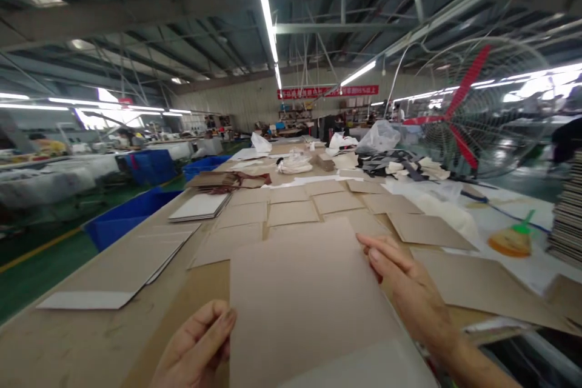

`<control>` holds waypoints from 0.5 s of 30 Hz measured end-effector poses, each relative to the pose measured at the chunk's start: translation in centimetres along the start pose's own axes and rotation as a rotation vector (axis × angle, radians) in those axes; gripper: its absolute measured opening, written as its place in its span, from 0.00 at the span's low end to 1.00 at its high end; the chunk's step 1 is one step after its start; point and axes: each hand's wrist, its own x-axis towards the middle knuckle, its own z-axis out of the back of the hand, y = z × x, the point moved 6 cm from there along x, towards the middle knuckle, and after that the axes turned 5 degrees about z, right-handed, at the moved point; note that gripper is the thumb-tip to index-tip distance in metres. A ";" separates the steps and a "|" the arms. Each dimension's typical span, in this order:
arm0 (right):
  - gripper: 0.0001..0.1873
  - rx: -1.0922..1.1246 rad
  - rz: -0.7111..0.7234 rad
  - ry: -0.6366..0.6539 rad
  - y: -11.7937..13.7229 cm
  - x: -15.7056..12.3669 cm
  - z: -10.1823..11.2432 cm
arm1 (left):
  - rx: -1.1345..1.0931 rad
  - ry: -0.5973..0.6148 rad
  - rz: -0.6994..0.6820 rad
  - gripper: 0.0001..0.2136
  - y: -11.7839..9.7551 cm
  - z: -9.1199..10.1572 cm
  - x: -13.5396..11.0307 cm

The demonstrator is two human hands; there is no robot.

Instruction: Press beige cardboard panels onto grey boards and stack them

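A large beige cardboard sheet is held up in front of me, with a paler strip across its near right corner. My left hand pinches its left edge between thumb and curled fingers. On the opposite edge, near the far corner, my right hand grips it with the thumb near the edge. Beyond the sheet, several smaller beige panels lie in rows on the table. To the left are a large board with a pale end strip and a stack of whitish boards.
Blue bins stand along the table's left side. Brown pieces, a white bundle and dark fabric scraps lie farther back. A large fan stands at the right, near an orange and green brush-like item and a tall stack.
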 end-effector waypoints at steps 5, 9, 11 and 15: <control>0.23 -0.147 -0.057 -0.077 -0.4 -0.4 0.0 | -0.031 0.012 0.022 0.21 1.0 -1.3 -0.4; 0.29 -0.197 -0.239 -0.123 -2.3 -2.2 1.3 | -0.030 -0.077 0.045 0.20 2.9 -1.6 -0.3; 0.30 -0.220 -0.322 -0.095 -3.7 -3.8 2.3 | 0.012 -0.110 0.008 0.23 3.5 -1.7 -0.6; 0.28 -0.279 -0.426 0.006 -6.5 -7.4 4.4 | 0.162 -0.075 0.003 0.25 4.7 -1.8 -1.4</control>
